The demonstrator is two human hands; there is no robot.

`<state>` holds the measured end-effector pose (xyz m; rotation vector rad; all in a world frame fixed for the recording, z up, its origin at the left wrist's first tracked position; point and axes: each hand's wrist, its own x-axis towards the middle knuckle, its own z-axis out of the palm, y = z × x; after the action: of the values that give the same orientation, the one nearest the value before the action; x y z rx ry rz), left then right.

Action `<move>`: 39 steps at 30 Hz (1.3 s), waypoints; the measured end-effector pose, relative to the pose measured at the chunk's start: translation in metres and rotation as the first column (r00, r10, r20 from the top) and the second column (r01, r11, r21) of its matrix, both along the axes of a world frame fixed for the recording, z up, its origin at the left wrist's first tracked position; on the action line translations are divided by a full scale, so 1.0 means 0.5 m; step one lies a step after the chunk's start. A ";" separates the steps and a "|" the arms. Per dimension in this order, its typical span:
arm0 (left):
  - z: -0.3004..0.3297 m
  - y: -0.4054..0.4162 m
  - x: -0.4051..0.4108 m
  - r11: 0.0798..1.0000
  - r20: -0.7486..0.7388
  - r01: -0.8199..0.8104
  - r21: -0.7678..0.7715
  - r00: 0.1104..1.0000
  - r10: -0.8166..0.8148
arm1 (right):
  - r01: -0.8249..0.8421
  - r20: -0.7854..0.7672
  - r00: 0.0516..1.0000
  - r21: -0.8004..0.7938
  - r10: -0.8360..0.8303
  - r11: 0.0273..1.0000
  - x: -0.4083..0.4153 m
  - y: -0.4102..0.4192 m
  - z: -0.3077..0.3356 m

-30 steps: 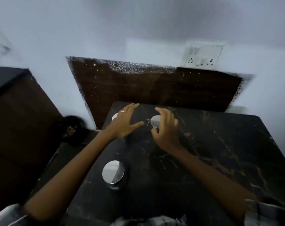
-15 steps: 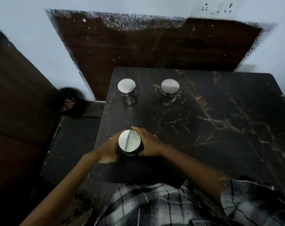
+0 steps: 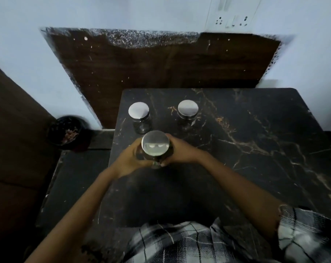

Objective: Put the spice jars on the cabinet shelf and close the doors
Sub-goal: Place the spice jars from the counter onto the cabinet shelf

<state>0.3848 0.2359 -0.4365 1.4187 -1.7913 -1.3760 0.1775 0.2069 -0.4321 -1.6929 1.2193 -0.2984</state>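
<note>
- Both hands cup the near spice jar [image 3: 155,144] over the desk [image 3: 255,141]; left hand [image 3: 131,160] and right hand [image 3: 181,151] have fingers curled round its glass
- Best lift it straight up, level, clear of the two jars behind [image 3: 138,110]; the cabinet shelf is out of sight

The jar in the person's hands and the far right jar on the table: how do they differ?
The held jar is gripped by the left hand and right hand; the far right jar stands alone, untouched, on the black marble table. The held jar is nearer the camera and its lid looks larger. Both have round, shiny metal lids and dark bodies.
</note>
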 end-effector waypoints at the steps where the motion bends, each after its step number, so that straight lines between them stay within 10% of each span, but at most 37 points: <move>1: 0.030 -0.023 -0.010 0.999 -0.010 0.010 -0.034 1.000 -0.010 | -0.002 0.031 1.000 -0.025 0.002 1.000 -0.011 -0.021 0.032; 23: 0.633 -0.237 -0.448 0.878 -0.496 -0.230 -0.420 0.868 -0.010 | 0.570 0.722 0.676 -0.388 -0.145 0.724 -0.341 -0.108 0.596; 33: 0.757 -0.241 -0.594 0.803 -0.572 -0.379 -0.460 0.818 0.058 | 0.660 0.670 0.734 -0.661 -0.115 0.357 -0.406 -0.104 0.653; 39: 0.768 -0.219 -0.630 0.732 -0.465 -0.229 -0.641 0.875 -0.134 | 0.751 0.772 0.630 -0.575 -0.088 0.325 -0.445 -0.103 0.685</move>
<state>0.0697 0.1265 -0.0525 0.6337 -1.6310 -0.7819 -0.0451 0.1555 -0.0896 -1.7036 1.0037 -2.0596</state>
